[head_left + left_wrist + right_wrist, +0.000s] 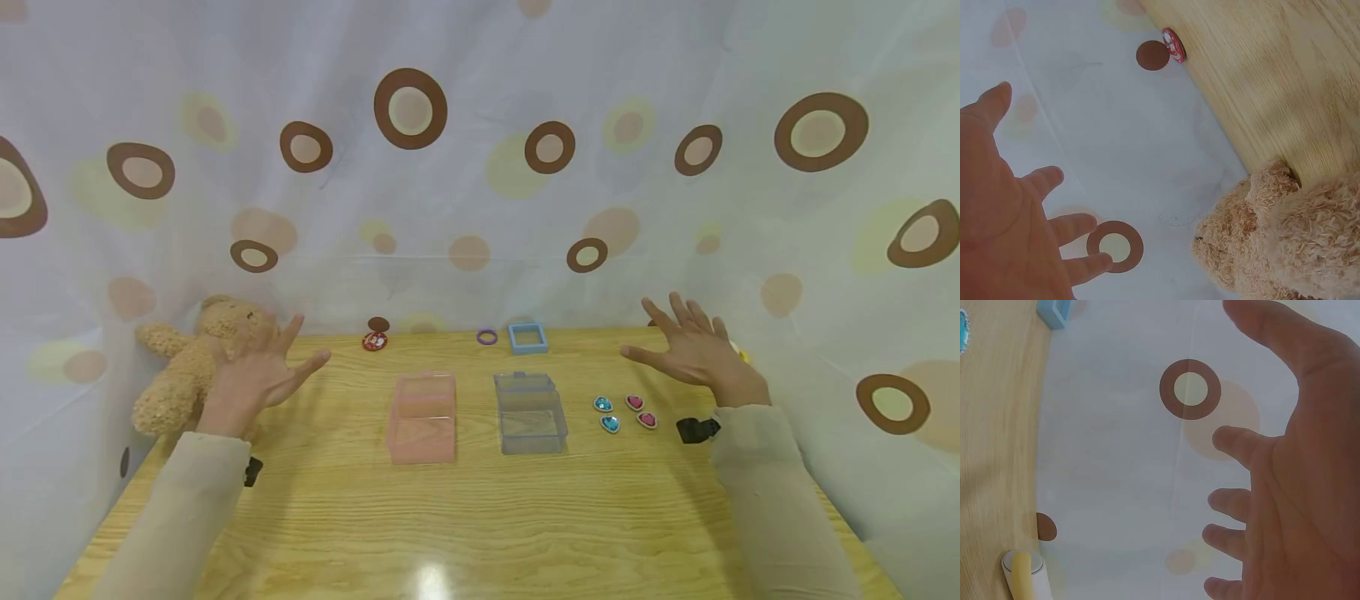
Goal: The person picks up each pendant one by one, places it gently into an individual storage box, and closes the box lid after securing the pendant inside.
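Four heart-shaped gems [625,412], two blue and two pink, lie in a loose cluster on the wooden table [480,517], just to the right of a clear grey-blue box [529,412] and well apart from the pink box [422,417] beside it. Both boxes stand open-topped, and as far as the head view shows, nothing has gone into either; judged from this, any sorting of the gems has not begun.

The person's right hand [693,350] hovers above the table's far right edge, palm down, fingers spread and straight, grasping nothing, with the gems near and a little toward the person. The left hand [258,371] mirrors it on the far left, fingers splayed and empty, just in front of a tan teddy bear [191,367] that slumps against the spotted curtain [480,167]. Whether it brushes the bear cannot be told.

Along the back edge sit a red round badge [374,341], a purple ring [487,337] and a small blue square frame [528,337]. A yellow-and-white object [1025,574] lies near the right wrist.
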A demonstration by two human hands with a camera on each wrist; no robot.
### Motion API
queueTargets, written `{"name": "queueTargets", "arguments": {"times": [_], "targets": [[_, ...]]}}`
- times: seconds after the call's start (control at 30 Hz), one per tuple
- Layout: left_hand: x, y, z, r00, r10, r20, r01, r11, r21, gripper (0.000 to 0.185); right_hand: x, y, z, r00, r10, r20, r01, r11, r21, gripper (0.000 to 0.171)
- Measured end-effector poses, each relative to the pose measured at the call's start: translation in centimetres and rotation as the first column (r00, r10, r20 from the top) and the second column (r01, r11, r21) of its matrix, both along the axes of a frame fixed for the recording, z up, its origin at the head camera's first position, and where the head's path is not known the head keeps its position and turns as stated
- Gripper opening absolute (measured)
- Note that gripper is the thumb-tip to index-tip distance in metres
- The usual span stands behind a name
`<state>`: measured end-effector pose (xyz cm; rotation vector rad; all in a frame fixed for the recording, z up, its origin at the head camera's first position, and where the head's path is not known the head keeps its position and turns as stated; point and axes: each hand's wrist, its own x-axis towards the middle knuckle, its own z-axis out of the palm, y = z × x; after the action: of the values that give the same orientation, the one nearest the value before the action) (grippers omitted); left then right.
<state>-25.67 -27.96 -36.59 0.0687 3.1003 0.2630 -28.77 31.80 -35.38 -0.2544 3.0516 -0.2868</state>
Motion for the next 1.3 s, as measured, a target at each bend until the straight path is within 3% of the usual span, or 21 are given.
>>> {"name": "queueTargets", "arguments": {"times": [0.23, 0.43, 0.7, 1.0, 1.3], "targets": [[-0.1, 0.4, 0.1, 0.999, -0.027, 0.02, 0.026, 0.999, 0.019, 0.089, -0.1, -0.1, 0.0, 0.999, 0.035, -0.018, -0.035, 0.999, -0.002, 0.097], [-0.5, 0.6, -0.2, 0.998, -0.06, -0.034, 0.062, 0.997, 0.048, 0.089, -0.3, -0.2, -0.1, 0.996, 0.058, -0.06, -0.059, 0.998, -0.011, 0.092], [-0.7, 1.2, -0.3, 0.994, -0.083, -0.07, 0.094, 0.981, 0.169, 0.088, -0.7, 0.1, -0.4, 0.995, 0.061, -0.079, -0.065, 0.997, -0.05, 0.088], [-0.3, 2.6, -0.5, 0.992, -0.099, -0.076, 0.121, 0.915, 0.386, 0.072, -0.3, -0.2, -0.6, 0.993, 0.106, -0.06, -0.114, 0.982, -0.153, 0.071], [0.0, 3.7, -1.4, 0.995, -0.089, -0.037, 0.096, 0.856, 0.509, 0.068, -0.4, -0.4, -1.6, 0.991, 0.119, -0.057, -0.129, 0.965, -0.23, 0.064]]}}
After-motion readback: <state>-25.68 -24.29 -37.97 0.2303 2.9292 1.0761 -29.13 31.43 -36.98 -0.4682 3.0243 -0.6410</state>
